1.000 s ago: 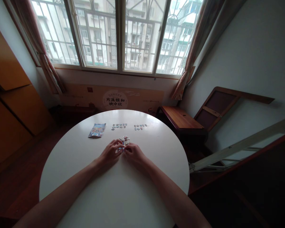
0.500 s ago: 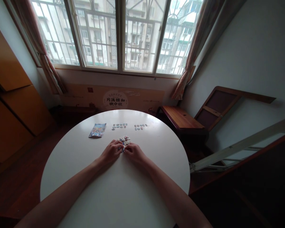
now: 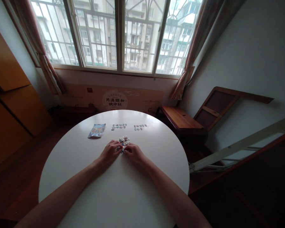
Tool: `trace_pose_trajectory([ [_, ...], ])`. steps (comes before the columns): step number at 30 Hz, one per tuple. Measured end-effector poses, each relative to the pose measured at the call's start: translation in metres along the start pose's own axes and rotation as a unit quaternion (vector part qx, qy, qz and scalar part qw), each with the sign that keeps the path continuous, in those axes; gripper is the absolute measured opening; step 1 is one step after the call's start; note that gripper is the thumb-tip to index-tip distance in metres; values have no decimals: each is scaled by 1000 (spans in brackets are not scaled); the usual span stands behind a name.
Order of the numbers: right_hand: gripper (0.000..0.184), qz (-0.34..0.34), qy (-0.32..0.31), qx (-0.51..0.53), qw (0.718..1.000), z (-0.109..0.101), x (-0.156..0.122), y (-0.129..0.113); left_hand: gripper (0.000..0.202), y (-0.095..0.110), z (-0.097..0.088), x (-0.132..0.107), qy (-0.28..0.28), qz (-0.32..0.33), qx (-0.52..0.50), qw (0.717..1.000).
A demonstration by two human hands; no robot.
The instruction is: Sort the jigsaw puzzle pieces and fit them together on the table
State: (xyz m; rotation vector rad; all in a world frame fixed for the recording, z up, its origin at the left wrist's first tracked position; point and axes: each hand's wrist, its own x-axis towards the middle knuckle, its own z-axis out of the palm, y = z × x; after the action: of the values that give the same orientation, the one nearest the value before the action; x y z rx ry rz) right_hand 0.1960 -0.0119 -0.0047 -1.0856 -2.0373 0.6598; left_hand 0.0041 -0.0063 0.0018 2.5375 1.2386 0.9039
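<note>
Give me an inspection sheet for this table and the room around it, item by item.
Surface: round white table, glossy.
Job's things: puzzle-piece pile at the fingertips.
Clutter: left row of pieces and right row of pieces beyond the pile; printed packet to their left.
Grips: left hand and right hand meet at the pile's near edge; hold too small to tell.
Cables: nothing seen.
Surroundings: barred window; wooden bench at right.

Glossy smooth white table (image 3: 114, 190); wooden bench (image 3: 180, 118); cardboard puzzle pieces (image 3: 123, 139).
</note>
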Motion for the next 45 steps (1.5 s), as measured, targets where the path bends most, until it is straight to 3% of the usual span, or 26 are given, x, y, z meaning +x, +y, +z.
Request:
trace_pose_trajectory([
  [10,12,-5,-1,-5,1000,2,1,4,21,-4,3,0,-3,-6,16,1000],
  [20,12,1,-4,-3,1000,1,0,0,15,-6,3,-1,13,7,15,1000],
  [28,12,-4,3,2,1000,0,0,-1,14,-9,4,-1,47,18,22,999],
  [36,11,-11,10,18,1000,2,2,2,16,-4,1,1,117,-2,13,993],
  [45,14,18,45,62,997,0,3,1,18,4,7,-2,84,17,-58,995],
])
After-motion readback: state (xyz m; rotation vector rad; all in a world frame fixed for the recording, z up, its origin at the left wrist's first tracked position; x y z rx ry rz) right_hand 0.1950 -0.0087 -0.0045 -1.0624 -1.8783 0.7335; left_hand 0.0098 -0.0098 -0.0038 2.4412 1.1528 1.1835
